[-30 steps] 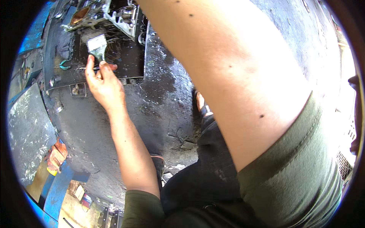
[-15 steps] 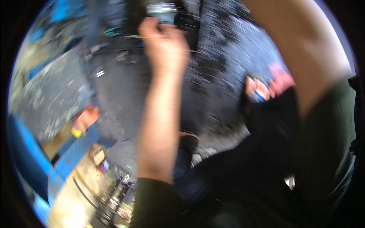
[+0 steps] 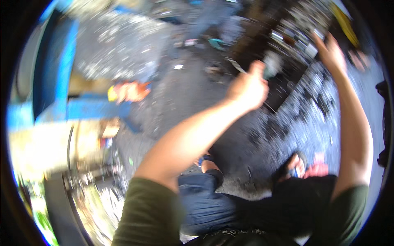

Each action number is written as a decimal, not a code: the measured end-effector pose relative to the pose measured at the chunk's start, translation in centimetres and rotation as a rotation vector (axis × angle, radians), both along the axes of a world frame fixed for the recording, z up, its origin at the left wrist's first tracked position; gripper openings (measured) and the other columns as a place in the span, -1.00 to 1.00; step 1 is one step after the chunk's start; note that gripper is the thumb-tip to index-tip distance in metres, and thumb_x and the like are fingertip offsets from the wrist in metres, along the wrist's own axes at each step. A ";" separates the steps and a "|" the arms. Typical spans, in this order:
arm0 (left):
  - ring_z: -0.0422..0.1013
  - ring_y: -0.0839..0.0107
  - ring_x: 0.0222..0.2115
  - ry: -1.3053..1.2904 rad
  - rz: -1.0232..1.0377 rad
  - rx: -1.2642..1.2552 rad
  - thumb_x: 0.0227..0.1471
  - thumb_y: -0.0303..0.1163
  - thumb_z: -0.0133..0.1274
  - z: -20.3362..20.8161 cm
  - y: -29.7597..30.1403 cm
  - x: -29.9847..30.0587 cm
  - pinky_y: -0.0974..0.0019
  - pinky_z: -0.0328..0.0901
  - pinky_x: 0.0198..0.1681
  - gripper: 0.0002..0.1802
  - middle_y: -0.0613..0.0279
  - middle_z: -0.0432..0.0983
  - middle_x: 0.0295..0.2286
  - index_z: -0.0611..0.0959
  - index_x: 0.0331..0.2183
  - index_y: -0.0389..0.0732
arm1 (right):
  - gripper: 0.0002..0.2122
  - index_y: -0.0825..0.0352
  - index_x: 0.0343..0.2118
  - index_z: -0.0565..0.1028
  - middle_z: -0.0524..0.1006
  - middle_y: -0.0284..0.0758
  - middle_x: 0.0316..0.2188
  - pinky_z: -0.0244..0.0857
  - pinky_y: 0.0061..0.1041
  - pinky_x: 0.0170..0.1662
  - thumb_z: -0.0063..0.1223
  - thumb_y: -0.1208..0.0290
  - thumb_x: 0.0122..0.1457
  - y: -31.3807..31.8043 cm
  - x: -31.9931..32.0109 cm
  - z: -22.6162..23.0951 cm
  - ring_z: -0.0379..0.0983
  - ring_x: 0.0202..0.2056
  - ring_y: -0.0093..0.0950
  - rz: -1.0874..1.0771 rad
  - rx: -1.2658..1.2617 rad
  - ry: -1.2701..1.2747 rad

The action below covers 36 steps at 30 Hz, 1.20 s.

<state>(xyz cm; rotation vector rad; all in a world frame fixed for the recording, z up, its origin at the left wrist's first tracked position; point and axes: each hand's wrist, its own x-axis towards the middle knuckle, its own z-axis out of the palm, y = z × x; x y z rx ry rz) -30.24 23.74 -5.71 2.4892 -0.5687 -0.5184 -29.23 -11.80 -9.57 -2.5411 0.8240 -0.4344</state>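
Note:
My left hand is closed in a fist around a thin, pale metal rod-like tool. One end of it sticks out beyond the thumb side; a thin length also shows at the other side of the fist. Blur hides its exact kind. At the upper right, my right hand has its thumb and fingers apart, beside a grey metal machine part. Whether the fingertips touch that part, I cannot tell. A whitish rounded piece sits just past my left fist, over a dark tray-like surface.
A grey metal slab and blue frame stand at the left, with a crumpled orange item beside them. Machinery lies lower left. My sandalled foot rests near a red cloth. A yellow strip curves at the upper right.
The view has swung, so the slab and blue frame sit higher and farther right. My right hand has come into sight beside the machine part. My left hand still grips the thin tool.

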 end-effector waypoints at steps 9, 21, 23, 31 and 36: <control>0.64 0.35 -0.27 0.553 -0.096 -0.248 0.22 -0.46 0.17 -4.7 5.0 10.4 0.35 0.49 -0.23 -0.49 0.04 0.67 -0.27 0.48 0.16 -0.37 | -0.80 0.30 -0.29 0.70 0.69 -0.16 -0.35 0.58 -0.09 -0.31 0.31 0.33 0.07 5.1 -8.4 7.5 0.67 -0.30 -0.12 0.564 -0.341 1.057; 0.12 0.72 -0.71 0.413 0.353 -0.361 0.31 -0.14 0.11 -6.5 14.6 22.2 0.56 0.02 -0.70 -0.53 0.31 0.66 -0.28 0.45 0.16 -0.08 | -0.55 0.18 0.05 0.63 0.58 -0.07 0.04 0.42 0.17 -0.02 0.31 0.17 0.07 28.0 -2.2 0.4 0.57 -0.09 -0.21 1.348 -0.338 1.611; 0.13 0.76 -0.69 0.415 0.397 -0.350 0.36 -0.11 0.04 -7.4 17.3 23.0 0.57 0.03 -0.70 -0.58 0.38 0.64 -0.28 0.47 0.13 -0.07 | -0.55 0.18 0.05 0.63 0.59 -0.09 0.04 0.42 0.15 -0.01 0.31 0.18 0.08 31.4 -1.5 -0.3 0.57 -0.08 -0.22 1.390 -0.317 1.581; 0.07 0.75 -0.73 0.472 0.472 -0.285 0.36 -0.07 -0.02 -11.5 22.6 24.9 0.54 0.02 -0.71 -0.65 0.43 0.64 -0.27 0.55 0.01 -0.06 | -0.58 0.18 0.04 0.65 0.60 -0.16 0.05 0.43 0.06 0.00 0.32 0.21 0.09 38.5 -0.5 -1.9 0.57 -0.04 -0.24 1.474 -0.286 1.521; 0.26 0.69 -0.50 0.498 0.508 -0.439 0.39 -0.16 -0.05 -13.6 22.1 27.6 0.53 0.21 -0.44 -0.68 0.40 0.61 -0.26 0.57 -0.01 -0.17 | -0.59 0.17 0.03 0.66 0.61 -0.20 0.05 0.44 0.00 0.01 0.32 0.23 0.10 41.8 -2.1 -2.1 0.58 -0.01 -0.26 1.496 -0.256 1.514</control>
